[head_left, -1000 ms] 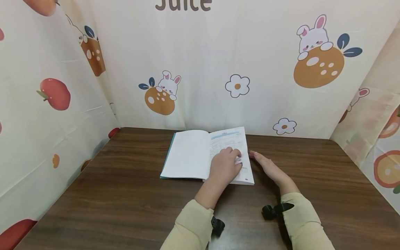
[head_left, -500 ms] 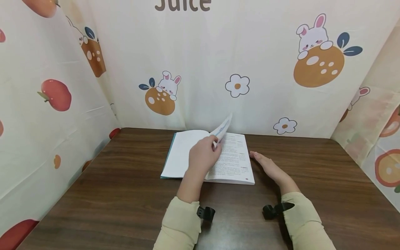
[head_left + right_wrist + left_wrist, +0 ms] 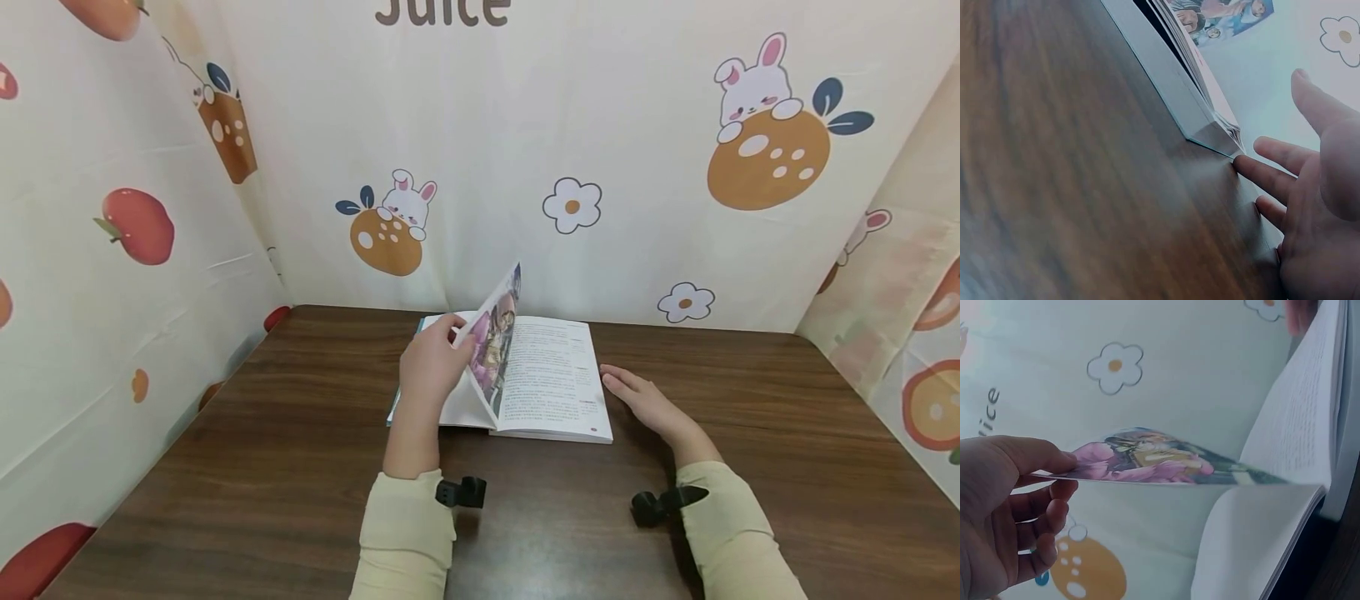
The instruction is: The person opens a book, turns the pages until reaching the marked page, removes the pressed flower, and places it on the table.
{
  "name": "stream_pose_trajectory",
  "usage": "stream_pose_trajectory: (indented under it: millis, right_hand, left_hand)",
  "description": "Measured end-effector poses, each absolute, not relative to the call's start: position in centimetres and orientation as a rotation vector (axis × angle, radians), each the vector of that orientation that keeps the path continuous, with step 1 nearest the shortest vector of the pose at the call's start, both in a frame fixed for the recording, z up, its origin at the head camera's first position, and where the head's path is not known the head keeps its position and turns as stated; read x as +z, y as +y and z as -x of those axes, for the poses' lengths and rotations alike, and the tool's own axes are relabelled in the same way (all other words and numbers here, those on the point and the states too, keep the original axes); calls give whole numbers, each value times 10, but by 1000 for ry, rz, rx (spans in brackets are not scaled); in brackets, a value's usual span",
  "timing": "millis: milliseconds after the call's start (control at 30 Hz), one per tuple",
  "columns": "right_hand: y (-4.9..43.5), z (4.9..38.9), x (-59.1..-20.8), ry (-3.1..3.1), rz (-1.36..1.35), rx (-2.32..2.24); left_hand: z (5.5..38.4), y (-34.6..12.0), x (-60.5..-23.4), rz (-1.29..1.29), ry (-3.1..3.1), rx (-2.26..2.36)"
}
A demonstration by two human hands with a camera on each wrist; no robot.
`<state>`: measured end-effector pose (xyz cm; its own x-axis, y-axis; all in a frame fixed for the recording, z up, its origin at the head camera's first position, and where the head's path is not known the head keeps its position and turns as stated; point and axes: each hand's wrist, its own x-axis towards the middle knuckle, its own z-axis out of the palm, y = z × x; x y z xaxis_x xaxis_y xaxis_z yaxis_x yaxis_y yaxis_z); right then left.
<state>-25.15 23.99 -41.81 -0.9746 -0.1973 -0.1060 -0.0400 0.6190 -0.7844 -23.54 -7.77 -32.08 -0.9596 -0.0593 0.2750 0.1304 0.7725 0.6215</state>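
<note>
An open book [image 3: 551,375] with a teal cover edge lies on the table near the back curtain. My left hand [image 3: 432,367] pinches a page [image 3: 495,342] between thumb and fingers. That page stands raised over the left half, and a colour picture shows on its right-facing side. In the left wrist view the thumb presses on the page's outer edge [image 3: 1054,474]. Printed text fills the right-hand page below. Beside the book's right edge my right hand [image 3: 648,404] rests with fingers extended. In the right wrist view a fingertip meets the cover's corner.
A dark wood-grain table [image 3: 262,467] carries the book. Behind it hangs a pale curtain [image 3: 487,167] printed with rabbits, fruit and flowers, with more printed cloth at both sides. Black camera straps sit on the left wrist [image 3: 461,492] and right wrist [image 3: 667,503].
My left hand has gone from the right-hand page across to the left, lifting and swinging a page over with it. Text underneath came into view. The right hand stays by the book's edge.
</note>
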Motion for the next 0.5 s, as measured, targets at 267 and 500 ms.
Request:
stream_pose_trajectory:
  millis: [267,500]
  right_hand:
    - [240,251,-418,2676,202,-1248]
    - [240,251,-418,2680,226,-1249]
  left_hand:
    - [238,-108,-326,-53,-2738,-1021]
    - [242,-126,-334,-121,-2790,-1076]
